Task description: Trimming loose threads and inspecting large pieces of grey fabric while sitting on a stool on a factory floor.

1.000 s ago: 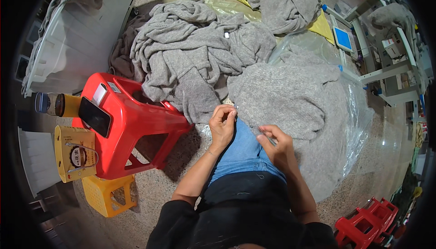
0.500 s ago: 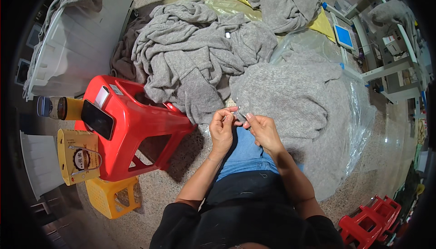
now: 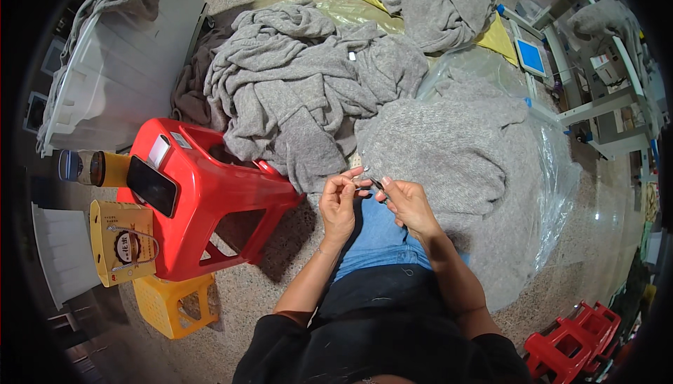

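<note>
Both my hands meet in front of my lap, over my blue jeans [image 3: 382, 233]. Thumb and forefinger of my left hand [image 3: 338, 210] are pinched together on something too small to make out. My right hand [image 3: 411, 207] grips a slim dark tool [image 3: 378, 185], its tip pointing toward the left fingers; its exact kind is unclear. Just beyond the hands spreads a grey knitted piece [image 3: 434, 149], lying partly on clear plastic sheeting [image 3: 557, 188]. Left of it rises a heap of crumpled grey knitwear [image 3: 280, 83].
A red stool [image 3: 203, 195] at my left bears a black phone [image 3: 152, 185]. Beside it are a yellow paper bag [image 3: 105, 244], a bottle [image 3: 94, 167] and a low yellow stool [image 3: 165, 307]. A white bin [image 3: 126, 62] stands far left, a metal frame [image 3: 596, 114] right, red stools [image 3: 561, 349] lower right.
My hands have drawn slightly apart, and more of the dark tool shows between them. The knitwear lies as before.
</note>
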Demonstrator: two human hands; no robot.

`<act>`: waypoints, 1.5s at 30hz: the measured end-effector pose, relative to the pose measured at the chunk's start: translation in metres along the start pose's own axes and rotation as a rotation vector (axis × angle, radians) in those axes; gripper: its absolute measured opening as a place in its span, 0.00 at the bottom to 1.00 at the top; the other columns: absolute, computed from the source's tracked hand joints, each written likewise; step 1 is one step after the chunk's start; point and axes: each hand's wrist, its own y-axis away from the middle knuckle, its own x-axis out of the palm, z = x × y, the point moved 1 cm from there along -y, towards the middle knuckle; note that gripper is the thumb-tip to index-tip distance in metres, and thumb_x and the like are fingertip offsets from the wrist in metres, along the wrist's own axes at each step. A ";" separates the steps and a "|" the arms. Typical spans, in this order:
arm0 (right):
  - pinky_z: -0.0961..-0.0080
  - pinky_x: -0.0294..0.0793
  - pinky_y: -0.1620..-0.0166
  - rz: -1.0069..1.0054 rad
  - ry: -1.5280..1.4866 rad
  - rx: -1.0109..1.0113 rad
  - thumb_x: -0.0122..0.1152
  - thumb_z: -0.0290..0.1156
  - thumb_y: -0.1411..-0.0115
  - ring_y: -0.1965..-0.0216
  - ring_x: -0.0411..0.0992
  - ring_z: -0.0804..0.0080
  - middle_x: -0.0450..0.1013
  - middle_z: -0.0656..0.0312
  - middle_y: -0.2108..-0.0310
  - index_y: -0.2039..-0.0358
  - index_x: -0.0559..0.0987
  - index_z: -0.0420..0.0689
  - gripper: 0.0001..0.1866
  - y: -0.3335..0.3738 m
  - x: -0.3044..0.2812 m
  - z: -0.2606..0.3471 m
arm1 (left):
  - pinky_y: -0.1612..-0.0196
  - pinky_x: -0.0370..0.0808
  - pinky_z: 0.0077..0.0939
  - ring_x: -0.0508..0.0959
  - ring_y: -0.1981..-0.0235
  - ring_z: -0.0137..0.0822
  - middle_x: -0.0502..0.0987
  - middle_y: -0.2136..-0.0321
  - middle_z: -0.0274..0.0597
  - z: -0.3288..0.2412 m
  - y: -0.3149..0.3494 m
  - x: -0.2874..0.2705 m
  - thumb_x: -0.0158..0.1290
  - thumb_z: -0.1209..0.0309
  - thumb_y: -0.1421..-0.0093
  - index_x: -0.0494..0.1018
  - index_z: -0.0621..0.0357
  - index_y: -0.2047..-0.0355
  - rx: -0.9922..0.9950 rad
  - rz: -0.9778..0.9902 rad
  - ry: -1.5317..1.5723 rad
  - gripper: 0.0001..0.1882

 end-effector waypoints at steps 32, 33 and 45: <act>0.81 0.57 0.78 -0.498 0.495 -0.659 0.64 0.32 0.47 0.78 0.61 0.85 0.71 0.65 0.77 0.77 0.77 0.39 0.10 0.003 -0.042 -0.029 | 0.51 0.65 0.31 0.71 0.56 0.41 0.73 0.58 0.44 0.012 -0.017 0.014 0.54 0.77 0.47 0.73 0.60 0.69 0.059 0.128 -0.542 0.04; 0.75 0.60 0.78 -0.428 0.395 -0.450 0.63 0.34 0.48 0.81 0.63 0.78 0.70 0.61 0.81 0.78 0.77 0.38 0.12 0.000 -0.044 -0.035 | 0.51 0.65 0.31 0.71 0.56 0.41 0.73 0.58 0.44 0.014 -0.016 0.014 0.54 0.77 0.47 0.73 0.60 0.69 0.065 0.127 -0.543 0.04; 0.78 0.56 0.80 -0.517 0.355 -0.319 0.62 0.36 0.47 0.83 0.56 0.85 0.62 0.69 0.88 0.82 0.73 0.39 0.15 0.011 -0.036 -0.034 | 0.40 0.54 0.40 0.57 0.42 0.49 0.57 0.41 0.49 -0.002 0.001 0.015 0.55 0.70 0.50 0.64 0.49 0.43 0.224 0.402 -0.895 0.32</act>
